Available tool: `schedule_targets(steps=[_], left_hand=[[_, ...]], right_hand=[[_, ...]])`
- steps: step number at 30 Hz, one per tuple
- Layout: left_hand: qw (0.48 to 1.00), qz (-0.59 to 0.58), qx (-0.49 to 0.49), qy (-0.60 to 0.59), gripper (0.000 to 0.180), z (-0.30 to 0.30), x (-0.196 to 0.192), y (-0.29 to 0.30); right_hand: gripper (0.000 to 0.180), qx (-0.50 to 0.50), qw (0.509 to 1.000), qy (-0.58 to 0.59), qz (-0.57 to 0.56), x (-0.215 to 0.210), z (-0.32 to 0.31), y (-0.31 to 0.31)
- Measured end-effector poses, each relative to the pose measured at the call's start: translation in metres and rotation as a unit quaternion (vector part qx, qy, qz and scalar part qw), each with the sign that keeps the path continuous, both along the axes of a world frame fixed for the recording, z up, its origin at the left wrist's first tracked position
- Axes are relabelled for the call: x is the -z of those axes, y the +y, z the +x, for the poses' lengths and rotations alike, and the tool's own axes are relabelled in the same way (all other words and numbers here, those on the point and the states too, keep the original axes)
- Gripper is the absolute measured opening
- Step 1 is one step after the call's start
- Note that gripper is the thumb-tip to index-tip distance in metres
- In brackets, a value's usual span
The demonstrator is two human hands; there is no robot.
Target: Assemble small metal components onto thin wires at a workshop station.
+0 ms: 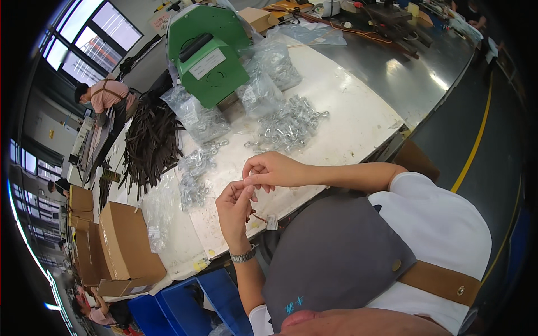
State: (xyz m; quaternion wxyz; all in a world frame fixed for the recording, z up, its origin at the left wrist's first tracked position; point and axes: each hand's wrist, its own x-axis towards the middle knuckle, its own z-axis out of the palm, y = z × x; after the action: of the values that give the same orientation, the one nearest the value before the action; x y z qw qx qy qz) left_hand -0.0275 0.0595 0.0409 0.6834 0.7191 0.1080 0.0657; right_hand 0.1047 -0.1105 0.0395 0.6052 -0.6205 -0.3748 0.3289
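Found left hand (232, 210) and right hand (277, 169) brought together fingertip to fingertip above the table (350, 106); impossible to make out anything clamped between (too small, partly covered). Noted a tag (272, 222) at 5 o'clock from both, near the table's edge. Recorded loose metal fittings (291, 127) heaped at 1 o'clock, with a second heap (192, 185) at 9. Logged plastic bags (260, 94) at 12, dark straps (148, 145) at 10, a carton (129, 238) at 8, a green machine (216, 78) at 11 and, farthest, a stooping co-worker (115, 96) at 10.

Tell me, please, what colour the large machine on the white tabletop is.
The machine is mainly green; it shows best in the head view.
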Motion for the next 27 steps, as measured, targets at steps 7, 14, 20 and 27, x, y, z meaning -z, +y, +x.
schedule_targets(steps=[7,14,20,27], left_hand=[[0.998,-0.038,-0.047,-0.025,0.018,-0.004,0.011,0.020],[0.992,0.039,-0.109,-0.041,0.015,-0.009,0.012,0.037],[0.985,0.136,-0.070,-0.076,0.015,0.003,0.007,0.034],[0.997,0.044,-0.062,-0.023,0.012,0.021,0.004,0.006]], right_hand=[[0.025,0.001,0.999,-0.030,0.035,0.010,0.000,0.005],[0.034,0.030,0.990,-0.104,-0.095,0.005,0.019,0.006],[0.026,0.082,0.988,-0.101,-0.084,-0.012,0.002,0.013],[0.018,0.110,0.993,0.033,0.012,0.019,-0.011,0.008]])
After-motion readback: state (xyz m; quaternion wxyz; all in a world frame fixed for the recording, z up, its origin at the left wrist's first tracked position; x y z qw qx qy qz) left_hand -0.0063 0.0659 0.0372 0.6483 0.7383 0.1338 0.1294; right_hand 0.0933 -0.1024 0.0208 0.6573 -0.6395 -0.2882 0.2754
